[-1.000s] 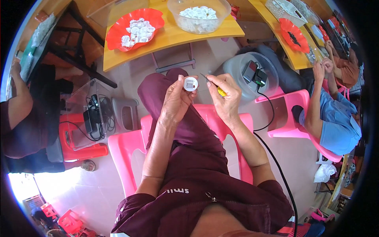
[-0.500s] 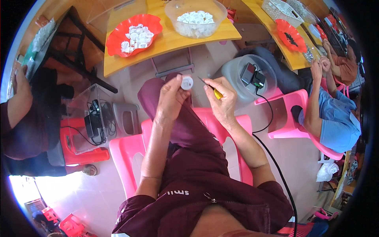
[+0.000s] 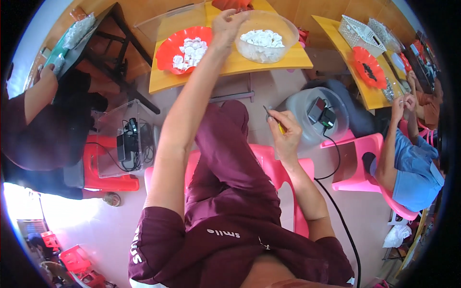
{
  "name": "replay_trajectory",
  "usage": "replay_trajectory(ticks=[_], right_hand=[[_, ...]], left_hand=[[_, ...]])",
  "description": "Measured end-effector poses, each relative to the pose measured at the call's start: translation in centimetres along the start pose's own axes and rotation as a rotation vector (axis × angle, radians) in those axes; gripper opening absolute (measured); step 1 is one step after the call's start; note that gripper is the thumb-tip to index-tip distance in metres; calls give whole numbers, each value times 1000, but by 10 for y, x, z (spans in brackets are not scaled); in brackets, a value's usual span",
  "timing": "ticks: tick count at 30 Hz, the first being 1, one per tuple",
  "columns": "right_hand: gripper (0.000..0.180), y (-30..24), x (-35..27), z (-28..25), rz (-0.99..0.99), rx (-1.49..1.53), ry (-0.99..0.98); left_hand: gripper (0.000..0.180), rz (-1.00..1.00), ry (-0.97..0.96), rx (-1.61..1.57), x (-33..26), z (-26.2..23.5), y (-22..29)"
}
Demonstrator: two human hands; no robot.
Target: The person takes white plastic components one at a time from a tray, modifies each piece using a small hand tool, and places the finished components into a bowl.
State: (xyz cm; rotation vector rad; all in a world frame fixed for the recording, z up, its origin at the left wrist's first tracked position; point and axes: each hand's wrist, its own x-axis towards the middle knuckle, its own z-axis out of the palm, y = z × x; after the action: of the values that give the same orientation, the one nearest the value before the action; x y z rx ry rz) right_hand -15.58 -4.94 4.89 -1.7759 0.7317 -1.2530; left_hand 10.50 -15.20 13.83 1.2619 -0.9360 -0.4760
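Note:
My left hand point(image 3: 228, 30) is stretched far forward over the yellow table, between a red wavy-rimmed bowl point(image 3: 165, 52) and a clear plastic bowl point(image 3: 286, 52). Its fingers look apart, and I see nothing between them. Small white round parts point(image 3: 194, 50) lie in the red bowl, and more white pieces point(image 3: 261, 38) fill the bottom of the clear one. Just beyond my fingertips is another red bowl point(image 3: 232, 4), cut off by the view. Over my lap, my right hand point(image 3: 286, 132) is closed round a slim yellow-handled tool point(image 3: 282, 128) with a thin dark tip pointing up.
A clear tub point(image 3: 342, 103) holding black adapters stands right of my knees. To the left, a clear box point(image 3: 110, 156) with cables sits on a red stool point(image 3: 91, 177). Co-workers sit on both sides. A black cable point(image 3: 338, 218) runs down my right side.
My left hand has moved from above my lap up to the table, and the white round part it held no longer shows. My right hand keeps the tool, slightly lower and farther right.

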Motion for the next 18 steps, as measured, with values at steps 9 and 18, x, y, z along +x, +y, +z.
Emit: replay_trajectory(ticks=[9, 18], right_hand=[[17, -10, 2, 6, 37, -14, -90], [16, -10, -2, 6, 99, -78, -130]], left_hand=[[20, -233, 36, 547, 21, -203, -43], [21, -185, -345, 1030, 41, -185, -89]])
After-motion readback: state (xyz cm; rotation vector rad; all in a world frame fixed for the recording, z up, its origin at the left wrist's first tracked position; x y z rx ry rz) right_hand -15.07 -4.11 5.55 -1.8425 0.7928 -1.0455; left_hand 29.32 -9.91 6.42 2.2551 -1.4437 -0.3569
